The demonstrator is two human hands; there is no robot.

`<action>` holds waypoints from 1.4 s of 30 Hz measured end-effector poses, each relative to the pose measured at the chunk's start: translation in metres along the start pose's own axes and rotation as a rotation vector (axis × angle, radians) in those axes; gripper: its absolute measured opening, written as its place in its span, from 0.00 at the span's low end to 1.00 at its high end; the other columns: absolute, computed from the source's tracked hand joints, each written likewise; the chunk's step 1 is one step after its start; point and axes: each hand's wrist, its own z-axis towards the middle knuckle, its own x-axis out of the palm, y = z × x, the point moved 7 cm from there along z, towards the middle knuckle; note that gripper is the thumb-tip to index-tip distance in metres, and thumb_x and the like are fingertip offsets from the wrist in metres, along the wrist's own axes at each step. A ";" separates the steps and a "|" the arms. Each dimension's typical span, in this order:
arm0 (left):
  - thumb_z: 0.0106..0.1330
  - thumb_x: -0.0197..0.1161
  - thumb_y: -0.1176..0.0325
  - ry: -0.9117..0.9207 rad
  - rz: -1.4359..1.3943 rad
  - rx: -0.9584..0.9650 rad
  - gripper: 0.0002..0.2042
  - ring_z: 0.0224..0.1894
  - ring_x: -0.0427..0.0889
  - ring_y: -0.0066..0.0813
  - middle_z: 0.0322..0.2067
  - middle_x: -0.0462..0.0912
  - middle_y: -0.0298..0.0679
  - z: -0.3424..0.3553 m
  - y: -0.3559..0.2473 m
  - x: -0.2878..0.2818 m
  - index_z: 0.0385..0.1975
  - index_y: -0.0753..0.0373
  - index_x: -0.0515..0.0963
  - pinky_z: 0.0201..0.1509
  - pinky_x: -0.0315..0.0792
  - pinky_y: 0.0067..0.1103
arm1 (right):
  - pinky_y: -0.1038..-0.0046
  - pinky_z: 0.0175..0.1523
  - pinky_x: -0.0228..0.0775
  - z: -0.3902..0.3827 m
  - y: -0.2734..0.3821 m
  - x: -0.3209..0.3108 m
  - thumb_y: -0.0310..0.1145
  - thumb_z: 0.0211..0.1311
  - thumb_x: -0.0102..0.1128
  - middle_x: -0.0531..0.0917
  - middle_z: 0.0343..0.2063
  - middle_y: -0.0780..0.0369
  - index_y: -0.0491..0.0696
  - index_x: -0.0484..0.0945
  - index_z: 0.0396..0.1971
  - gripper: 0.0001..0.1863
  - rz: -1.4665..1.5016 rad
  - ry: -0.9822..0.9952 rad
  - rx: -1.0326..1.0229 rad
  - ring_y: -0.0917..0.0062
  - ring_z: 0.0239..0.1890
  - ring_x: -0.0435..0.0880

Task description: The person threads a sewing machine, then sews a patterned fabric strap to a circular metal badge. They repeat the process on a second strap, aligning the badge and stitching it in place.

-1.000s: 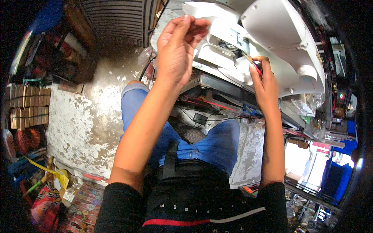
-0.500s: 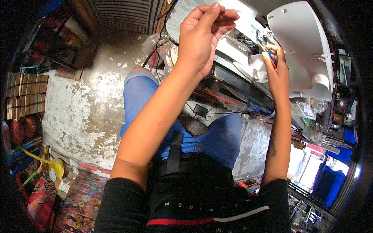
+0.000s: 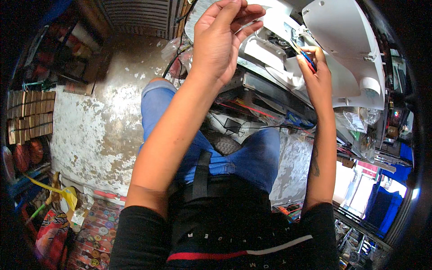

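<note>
My left hand (image 3: 213, 42) is raised at the top edge, in front of a white plastic machine (image 3: 265, 49), thumb and forefinger closed together, other fingers curled; whatever is between the tips I cannot make out. My right hand (image 3: 317, 76) grips a slim tool (image 3: 306, 58) with red and blue on its handle, its tip at a dark mechanism (image 3: 279, 39) inside the machine's opened housing. A large curved white panel (image 3: 339, 31) stands open to the right, with a ribbed white cylindrical part (image 3: 370, 86) at its lower end. The left hand hides part of the machine.
A dark-framed bench (image 3: 256, 87) carries the machine, with cables (image 3: 240, 130) and plastic bags beneath it. My legs are below, over a worn floor (image 3: 90, 135). Stacked bundled blocks (image 3: 29, 117), a yellow object (image 3: 67, 195) and shelves line the left. A blue object (image 3: 382, 207) is at right.
Both hands and forearms sit higher in the picture; the right hand keeps the tool at the machine. The view has shifted slightly, so machine and panel appear farther right.
</note>
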 end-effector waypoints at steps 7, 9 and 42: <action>0.66 0.60 0.62 0.038 0.294 0.024 0.11 0.37 0.83 0.29 0.35 0.84 0.44 -0.002 -0.016 -0.011 0.38 0.62 0.75 0.41 0.77 0.23 | 0.64 0.42 0.72 -0.005 0.046 0.017 0.43 0.62 0.56 0.84 0.35 0.54 0.51 0.73 0.43 0.14 -0.057 0.013 0.034 0.61 0.39 0.83; 0.66 0.60 0.61 -0.008 0.438 -0.037 0.10 0.40 0.82 0.30 0.38 0.83 0.43 0.007 -0.022 -0.024 0.38 0.61 0.75 0.44 0.75 0.24 | 0.63 0.41 0.73 -0.013 0.072 0.030 0.42 0.63 0.55 0.83 0.33 0.54 0.50 0.72 0.43 0.14 0.052 0.042 -0.013 0.60 0.36 0.83; 0.64 0.53 0.56 0.967 2.568 0.316 0.20 0.72 0.43 0.48 0.69 0.50 0.42 0.127 0.064 0.058 0.55 0.52 0.74 0.65 0.27 0.63 | 0.61 0.43 0.73 -0.190 0.004 0.020 0.39 0.62 0.59 0.81 0.39 0.51 0.49 0.69 0.47 0.17 0.422 0.390 0.249 0.55 0.42 0.81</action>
